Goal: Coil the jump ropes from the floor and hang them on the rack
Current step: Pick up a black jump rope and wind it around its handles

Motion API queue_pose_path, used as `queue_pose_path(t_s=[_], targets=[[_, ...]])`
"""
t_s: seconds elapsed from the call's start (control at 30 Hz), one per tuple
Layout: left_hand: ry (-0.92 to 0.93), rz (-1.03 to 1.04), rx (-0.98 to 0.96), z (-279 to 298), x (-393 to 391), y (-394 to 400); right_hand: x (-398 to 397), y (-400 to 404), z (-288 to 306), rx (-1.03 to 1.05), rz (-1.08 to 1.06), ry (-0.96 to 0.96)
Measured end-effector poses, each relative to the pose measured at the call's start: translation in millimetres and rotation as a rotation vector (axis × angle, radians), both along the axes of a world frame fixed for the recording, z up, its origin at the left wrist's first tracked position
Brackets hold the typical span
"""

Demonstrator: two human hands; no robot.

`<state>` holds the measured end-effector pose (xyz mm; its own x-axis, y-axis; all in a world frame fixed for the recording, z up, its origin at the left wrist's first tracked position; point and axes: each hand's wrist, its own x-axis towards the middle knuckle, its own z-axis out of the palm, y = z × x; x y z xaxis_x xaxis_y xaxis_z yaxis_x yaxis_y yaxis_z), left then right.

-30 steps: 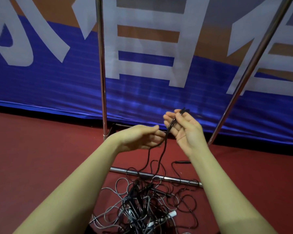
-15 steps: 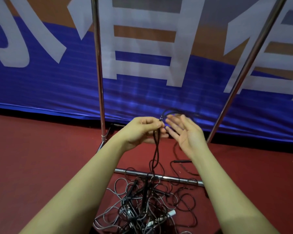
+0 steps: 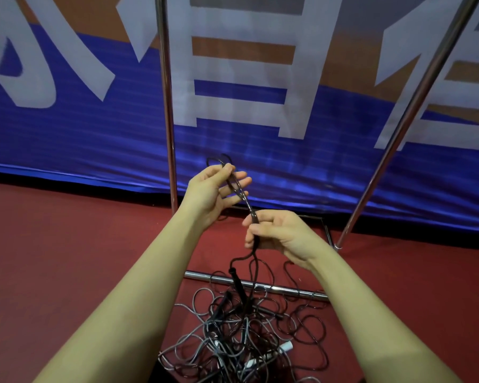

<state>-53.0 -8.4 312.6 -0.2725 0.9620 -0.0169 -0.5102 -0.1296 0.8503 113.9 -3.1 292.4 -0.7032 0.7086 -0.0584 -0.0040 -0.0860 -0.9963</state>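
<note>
A black jump rope runs between my two hands above the floor. My left hand pinches it between thumb and forefinger, with a small loop standing up behind the fingers. My right hand grips the same rope lower down, fingers curled round it. From there the rope hangs down, and one black handle dangles just over a tangled pile of black and grey jump ropes on the red floor. The metal rack shows its left post, right post and bottom bar.
A blue, orange and white banner hangs behind the rack down to the floor. The red floor spreads to both sides of the pile. White handles poke out of the tangle. The rack's top is out of view.
My left hand has risen and moved left with the rope pinched in it. My right hand, open before, has dropped and now grips the rope below the left hand.
</note>
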Motion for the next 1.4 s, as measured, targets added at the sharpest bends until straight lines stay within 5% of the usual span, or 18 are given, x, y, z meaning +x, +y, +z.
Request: queue_pose_path(t_s=[0.13, 0.23, 0.43, 0.6, 0.83, 1.1, 1.4], targets=[[0.058, -0.157, -0.127, -3.2, 3.2, 1.6, 4.4, 4.9, 5.9, -0.013, -0.204, 0.151], [0.266, -0.346, -0.258, -7.0, 12.8, -1.7, 8.8, 13.0, 10.7, -0.131, -0.347, 0.371], [0.606, -0.581, -0.124, -20.1, 25.7, -10.6, 11.4, 18.2, 14.7, -0.271, -0.484, 0.618], [0.562, -0.609, -0.133, -15.8, 25.5, -12.0, 14.2, 20.8, 15.3, -0.284, -0.523, 0.662], [0.330, -0.356, -0.103, -6.2, 23.5, -7.3, 15.6, 27.4, 2.1, -0.262, -0.522, 0.328], [0.029, -0.008, -0.137, -5.6, 19.5, 0.8, -2.7, 8.4, -9.8, -0.090, -0.199, -0.146], [0.024, 0.135, -0.117, -7.2, 3.7, 4.4, -15.1, 2.8, -11.2, 0.159, -0.125, -0.107]])
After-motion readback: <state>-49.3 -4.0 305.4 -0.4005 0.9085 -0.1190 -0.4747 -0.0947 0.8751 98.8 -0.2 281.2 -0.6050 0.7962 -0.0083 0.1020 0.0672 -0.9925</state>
